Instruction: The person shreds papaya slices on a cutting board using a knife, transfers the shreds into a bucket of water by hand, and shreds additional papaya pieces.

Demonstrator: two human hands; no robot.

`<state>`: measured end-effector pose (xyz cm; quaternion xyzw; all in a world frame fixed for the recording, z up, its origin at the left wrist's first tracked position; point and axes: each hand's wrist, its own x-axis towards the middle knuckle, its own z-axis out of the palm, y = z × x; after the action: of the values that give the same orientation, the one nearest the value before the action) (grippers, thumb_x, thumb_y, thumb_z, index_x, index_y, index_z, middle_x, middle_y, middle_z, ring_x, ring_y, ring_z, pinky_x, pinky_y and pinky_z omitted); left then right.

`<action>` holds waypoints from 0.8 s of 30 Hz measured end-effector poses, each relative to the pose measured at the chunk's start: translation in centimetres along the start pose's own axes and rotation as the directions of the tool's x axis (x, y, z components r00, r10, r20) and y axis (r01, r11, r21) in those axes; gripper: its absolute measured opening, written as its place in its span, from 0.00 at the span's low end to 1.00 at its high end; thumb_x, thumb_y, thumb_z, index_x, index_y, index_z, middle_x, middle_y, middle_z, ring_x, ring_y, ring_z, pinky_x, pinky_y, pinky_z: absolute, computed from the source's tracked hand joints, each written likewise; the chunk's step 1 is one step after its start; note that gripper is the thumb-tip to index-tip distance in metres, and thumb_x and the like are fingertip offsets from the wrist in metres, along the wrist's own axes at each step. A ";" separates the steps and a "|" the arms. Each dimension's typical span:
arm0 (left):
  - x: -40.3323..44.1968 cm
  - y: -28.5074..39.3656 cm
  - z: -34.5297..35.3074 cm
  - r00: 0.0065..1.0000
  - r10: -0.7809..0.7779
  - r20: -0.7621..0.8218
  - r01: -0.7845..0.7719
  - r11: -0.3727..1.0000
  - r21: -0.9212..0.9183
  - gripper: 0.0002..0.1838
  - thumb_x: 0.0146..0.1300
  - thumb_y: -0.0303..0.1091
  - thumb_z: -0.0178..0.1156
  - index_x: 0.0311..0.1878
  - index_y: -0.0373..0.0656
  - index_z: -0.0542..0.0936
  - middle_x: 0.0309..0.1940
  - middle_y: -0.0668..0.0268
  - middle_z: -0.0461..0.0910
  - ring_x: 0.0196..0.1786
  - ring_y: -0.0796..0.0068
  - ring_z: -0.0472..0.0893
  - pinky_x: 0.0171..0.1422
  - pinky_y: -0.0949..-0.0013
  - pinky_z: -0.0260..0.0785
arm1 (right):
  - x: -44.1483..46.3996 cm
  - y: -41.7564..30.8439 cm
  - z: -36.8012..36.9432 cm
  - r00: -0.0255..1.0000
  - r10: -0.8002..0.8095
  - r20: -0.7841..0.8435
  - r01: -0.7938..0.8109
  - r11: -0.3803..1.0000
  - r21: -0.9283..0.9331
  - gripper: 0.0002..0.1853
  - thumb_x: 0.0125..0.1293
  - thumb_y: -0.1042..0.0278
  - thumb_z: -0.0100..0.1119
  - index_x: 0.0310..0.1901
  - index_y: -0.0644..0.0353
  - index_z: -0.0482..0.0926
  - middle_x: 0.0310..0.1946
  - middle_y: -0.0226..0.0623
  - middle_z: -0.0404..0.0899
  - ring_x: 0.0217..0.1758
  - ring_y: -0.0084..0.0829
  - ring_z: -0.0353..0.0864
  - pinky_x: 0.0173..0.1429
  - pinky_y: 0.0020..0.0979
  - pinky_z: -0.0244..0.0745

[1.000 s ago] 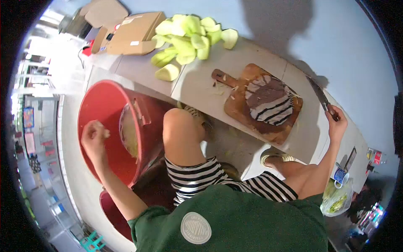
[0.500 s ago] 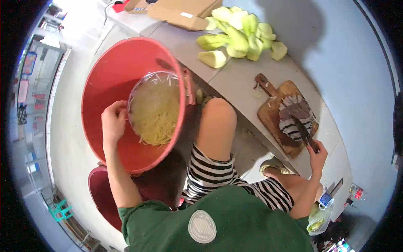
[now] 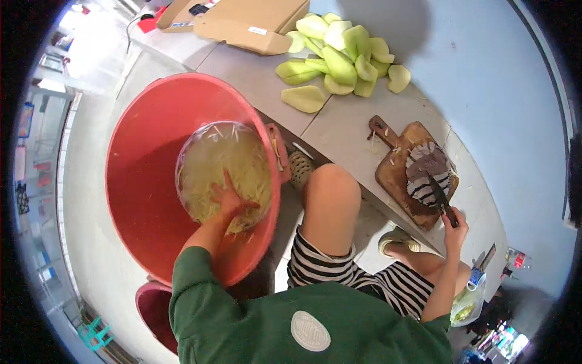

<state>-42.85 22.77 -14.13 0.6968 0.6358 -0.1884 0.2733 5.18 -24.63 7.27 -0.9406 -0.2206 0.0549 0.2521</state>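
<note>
My left hand [image 3: 230, 199] is inside the big red tub [image 3: 142, 164], fingers spread over thin pale-yellow shreds [image 3: 257, 179] lying in water. Its fingertips reach the water's surface. My right hand [image 3: 454, 225] is closed round the handle of a knife [image 3: 438, 192]. The blade rests on a striped, folded cloth [image 3: 427, 161] on a wooden cutting board [image 3: 393, 176]. Pale green peeled pieces [image 3: 339, 64], several in a heap, lie on the tiled ledge beyond the board.
A cardboard box [image 3: 251, 24] lies at the ledge's far end. Below the red tub stands a second, darker tub [image 3: 154, 306]. At the right are a mug [image 3: 476, 279], a plastic bag [image 3: 467, 306] and a bottle [image 3: 518, 258]. A blue-white wall [image 3: 497, 91] borders the ledge.
My left hand has moved from the tub's near side down to the shreds in the water, its fingers spreading. My right hand still holds the knife on the cloth. The view has shifted slightly.
</note>
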 end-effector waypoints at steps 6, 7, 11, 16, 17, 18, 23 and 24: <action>4.8 1.0 2.9 0.995 -0.005 -0.102 -0.001 0.998 -0.059 0.82 0.36 0.49 0.86 0.84 0.59 0.30 0.78 0.25 0.34 0.81 0.25 0.36 0.77 0.24 0.43 | -0.1 -1.2 0.0 0.997 0.072 0.038 -0.071 0.997 -0.019 0.18 0.62 0.80 0.70 0.54 0.67 0.83 0.41 0.36 0.86 0.43 0.24 0.82 0.52 0.28 0.76; 5.8 1.4 2.6 0.999 -0.037 -0.026 0.039 0.996 0.085 0.73 0.42 0.46 0.82 0.84 0.57 0.39 0.78 0.29 0.40 0.81 0.28 0.42 0.77 0.26 0.46 | -0.1 -1.1 0.1 0.997 0.076 0.035 -0.075 0.997 -0.026 0.18 0.62 0.80 0.70 0.54 0.67 0.83 0.41 0.36 0.86 0.43 0.24 0.82 0.52 0.28 0.76; 13.5 -5.1 9.8 0.989 0.078 -0.126 -0.067 0.994 0.088 0.47 0.53 0.39 0.72 0.78 0.50 0.64 0.74 0.41 0.63 0.76 0.42 0.64 0.77 0.41 0.59 | 0.1 -1.3 -0.2 0.998 0.059 0.033 -0.059 0.998 -0.010 0.18 0.61 0.80 0.70 0.53 0.67 0.83 0.39 0.34 0.85 0.41 0.23 0.80 0.50 0.27 0.76; 15.2 -6.9 6.6 0.929 0.225 -0.294 -0.148 0.953 0.263 0.34 0.53 0.35 0.70 0.66 0.44 0.77 0.59 0.46 0.79 0.60 0.51 0.79 0.65 0.52 0.72 | 0.4 -0.4 0.2 0.997 0.071 0.033 -0.072 0.996 0.047 0.18 0.61 0.79 0.71 0.54 0.68 0.84 0.40 0.37 0.87 0.43 0.26 0.83 0.52 0.29 0.78; 15.8 -7.6 6.0 0.900 0.272 -0.342 -0.175 0.942 0.288 0.32 0.53 0.34 0.70 0.64 0.43 0.79 0.56 0.47 0.82 0.57 0.52 0.82 0.62 0.54 0.75 | 0.4 -0.1 0.2 0.998 0.055 0.018 -0.055 0.997 0.058 0.18 0.61 0.79 0.71 0.55 0.67 0.84 0.41 0.38 0.87 0.43 0.26 0.83 0.52 0.29 0.78; 14.4 -6.2 3.4 0.918 0.243 -0.312 -0.194 0.965 0.178 0.31 0.52 0.33 0.69 0.64 0.42 0.79 0.55 0.48 0.83 0.56 0.53 0.83 0.61 0.54 0.76 | 0.3 0.2 0.2 0.999 0.038 0.005 -0.039 0.997 0.066 0.19 0.62 0.79 0.71 0.55 0.67 0.84 0.41 0.38 0.87 0.43 0.27 0.84 0.52 0.29 0.78; 8.2 -2.7 -6.9 0.971 0.186 -0.149 -0.235 0.852 -0.468 0.29 0.51 0.26 0.69 0.61 0.38 0.80 0.49 0.53 0.85 0.49 0.54 0.85 0.56 0.55 0.78 | 0.2 -1.0 -0.1 0.997 0.067 0.029 -0.069 0.996 0.064 0.21 0.62 0.78 0.71 0.58 0.67 0.83 0.42 0.39 0.88 0.43 0.27 0.84 0.52 0.30 0.79; 7.3 -2.4 -8.4 0.970 0.188 -0.152 -0.238 0.851 -0.468 0.29 0.51 0.26 0.69 0.61 0.38 0.80 0.49 0.53 0.85 0.49 0.54 0.85 0.56 0.55 0.78 | 0.3 -1.2 -0.3 0.999 0.030 0.025 -0.031 0.999 0.025 0.22 0.62 0.77 0.71 0.58 0.67 0.82 0.43 0.39 0.88 0.43 0.27 0.84 0.52 0.31 0.79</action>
<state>-45.09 33.79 -12.39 0.6811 0.5943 0.0431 0.4254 5.01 -23.74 8.08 -0.9399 -0.2087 0.0730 0.2603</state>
